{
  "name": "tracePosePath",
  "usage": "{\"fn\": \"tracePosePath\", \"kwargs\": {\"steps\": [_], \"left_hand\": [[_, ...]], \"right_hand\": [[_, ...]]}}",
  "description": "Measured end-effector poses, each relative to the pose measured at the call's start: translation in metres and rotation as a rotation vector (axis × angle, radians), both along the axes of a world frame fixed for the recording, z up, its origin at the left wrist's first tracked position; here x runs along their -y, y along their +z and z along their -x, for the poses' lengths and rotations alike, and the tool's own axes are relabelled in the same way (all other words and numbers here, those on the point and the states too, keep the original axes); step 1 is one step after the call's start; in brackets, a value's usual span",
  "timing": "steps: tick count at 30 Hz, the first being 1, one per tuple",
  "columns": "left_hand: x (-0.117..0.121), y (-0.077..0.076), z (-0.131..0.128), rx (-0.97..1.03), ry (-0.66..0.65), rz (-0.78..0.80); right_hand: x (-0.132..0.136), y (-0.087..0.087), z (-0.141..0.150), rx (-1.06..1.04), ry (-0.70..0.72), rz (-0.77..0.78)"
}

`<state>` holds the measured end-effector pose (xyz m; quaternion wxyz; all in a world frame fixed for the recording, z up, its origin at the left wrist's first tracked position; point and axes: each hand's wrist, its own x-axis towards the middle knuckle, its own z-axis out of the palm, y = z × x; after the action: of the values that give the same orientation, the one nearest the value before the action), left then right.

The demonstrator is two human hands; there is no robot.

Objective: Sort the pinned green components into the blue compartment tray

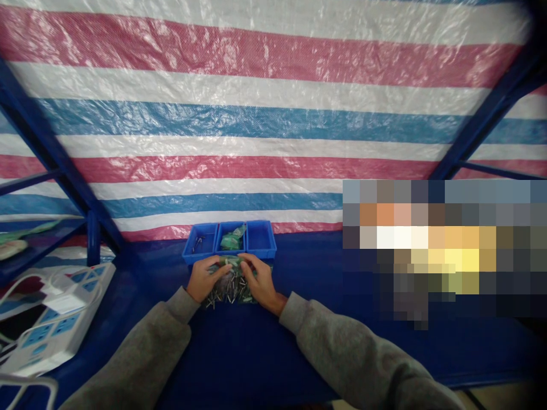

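Note:
Both hands pinch the upper edge of a thin greenish plastic bag (231, 261) low over the table. My left hand (204, 278) is closed on its left side, thumb and fingers together. On the right side, my right hand (260, 283) grips the same bag. Below and between the hands is a pile of small slim metal pieces (231, 291), like screws or pins; whether all lie inside the bag I cannot tell. Just beyond the fingers stand three joined blue bins. The left bin (200, 240) has a few small metal pieces, and the middle one holds a crumpled green bag (233, 239).
The right bin (260, 239) ends the row on the dark blue table (239, 353). At left lie a white power strip (55, 324) and white cables. Blue metal posts (55, 148) flank a striped plastic sheet (256, 125). A blurred-out patch covers the right side.

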<state>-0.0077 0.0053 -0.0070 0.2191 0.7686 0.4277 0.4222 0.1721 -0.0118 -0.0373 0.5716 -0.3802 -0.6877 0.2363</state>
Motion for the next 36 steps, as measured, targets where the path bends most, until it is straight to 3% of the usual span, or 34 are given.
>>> {"fn": "tracePosePath", "kwargs": {"steps": [3, 9, 17, 23, 27, 31, 36], "left_hand": [[-0.002, -0.004, 0.001, 0.083, -0.006, 0.101], [0.001, -0.002, -0.003, 0.362, -0.147, 0.350], [0.007, 0.004, -0.008, 0.464, -0.195, 0.372], [0.002, -0.002, -0.003, 0.328, -0.176, 0.284], [0.001, 0.000, 0.000, 0.042, -0.166, 0.053], [0.003, 0.005, -0.003, -0.131, -0.051, -0.152], [0.001, 0.001, -0.003, -0.119, -0.015, -0.045]], "right_hand": [[-0.001, -0.002, 0.001, -0.028, 0.000, -0.006], [-0.001, -0.001, 0.002, 0.000, 0.011, -0.117], [-0.002, -0.004, 0.001, -0.004, -0.013, -0.119], [-0.005, -0.003, 0.002, -0.028, -0.018, -0.102], [-0.004, -0.001, 0.002, -0.041, -0.031, -0.022], [-0.001, 0.000, 0.001, -0.021, -0.037, 0.017], [-0.001, -0.004, 0.003, -0.049, -0.042, 0.017]]}}
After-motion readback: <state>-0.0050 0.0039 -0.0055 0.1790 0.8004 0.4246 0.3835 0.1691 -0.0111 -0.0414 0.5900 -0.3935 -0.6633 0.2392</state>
